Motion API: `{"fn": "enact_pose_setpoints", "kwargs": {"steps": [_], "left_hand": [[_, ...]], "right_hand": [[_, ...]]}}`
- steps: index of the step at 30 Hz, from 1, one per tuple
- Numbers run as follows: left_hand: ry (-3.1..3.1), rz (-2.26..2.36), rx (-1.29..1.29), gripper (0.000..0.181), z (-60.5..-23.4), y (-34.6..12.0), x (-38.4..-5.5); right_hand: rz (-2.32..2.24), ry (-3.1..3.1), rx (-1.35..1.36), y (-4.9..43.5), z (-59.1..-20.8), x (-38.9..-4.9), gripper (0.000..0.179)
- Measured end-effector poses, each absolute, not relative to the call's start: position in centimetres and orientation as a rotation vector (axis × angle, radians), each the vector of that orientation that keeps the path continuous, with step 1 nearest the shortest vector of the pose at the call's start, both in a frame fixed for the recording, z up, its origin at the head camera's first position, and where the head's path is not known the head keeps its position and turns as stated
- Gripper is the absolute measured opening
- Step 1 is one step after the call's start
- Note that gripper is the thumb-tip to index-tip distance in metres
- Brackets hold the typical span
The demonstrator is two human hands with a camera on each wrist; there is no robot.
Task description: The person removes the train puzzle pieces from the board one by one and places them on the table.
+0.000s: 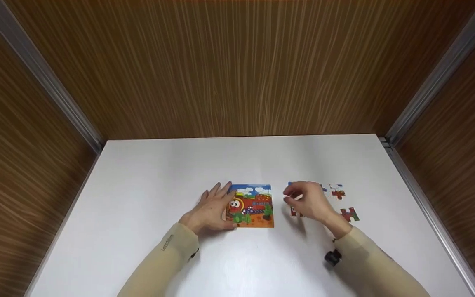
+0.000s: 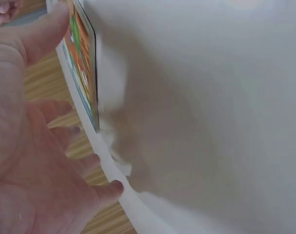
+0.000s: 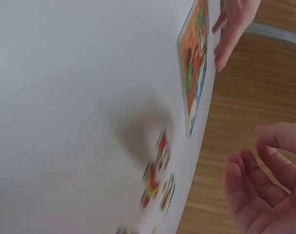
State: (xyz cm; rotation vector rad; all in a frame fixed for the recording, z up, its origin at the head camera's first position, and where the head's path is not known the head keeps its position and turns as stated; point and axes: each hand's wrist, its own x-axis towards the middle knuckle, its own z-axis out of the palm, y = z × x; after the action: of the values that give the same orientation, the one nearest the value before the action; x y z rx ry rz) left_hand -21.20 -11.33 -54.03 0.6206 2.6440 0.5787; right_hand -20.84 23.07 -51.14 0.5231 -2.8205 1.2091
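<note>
A square picture puzzle [image 1: 256,210] with a red cartoon train lies flat on the white table. My left hand [image 1: 212,211] is at its left side, fingers spread, the thumb and fingertips along its edge. The left wrist view shows the thumb [image 2: 52,29] overlapping the puzzle's near corner. To the right of the puzzle, my right hand [image 1: 311,202] hovers over several loose puzzle pieces [image 3: 152,183]. Its fingers are loosely bent, with a gap to the thumb and nothing visible between them. In the head view this hand partly hides the pieces below it.
Two loose pieces, one with a white cloud [image 1: 337,191] and one red and green [image 1: 349,214], lie right of my right hand. Wood-grain panels [image 1: 237,70] stand behind the white table [image 1: 138,185] and at both sides.
</note>
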Motion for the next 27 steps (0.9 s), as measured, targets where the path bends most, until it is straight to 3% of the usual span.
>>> {"fn": "enact_pose_setpoints", "kwargs": {"steps": [13, 27], "left_hand": [[2.632, 0.492, 0.554, 0.112, -54.3, -11.8, -21.4], [2.657, 0.485, 0.554, 0.113, -54.2, -11.3, -21.2]], "right_hand": [[1.234, -2.890, 0.828, 15.7, -51.5, -22.4, 0.016], [1.262, -2.995, 0.959, 11.8, -54.5, -23.6, 0.027]]}}
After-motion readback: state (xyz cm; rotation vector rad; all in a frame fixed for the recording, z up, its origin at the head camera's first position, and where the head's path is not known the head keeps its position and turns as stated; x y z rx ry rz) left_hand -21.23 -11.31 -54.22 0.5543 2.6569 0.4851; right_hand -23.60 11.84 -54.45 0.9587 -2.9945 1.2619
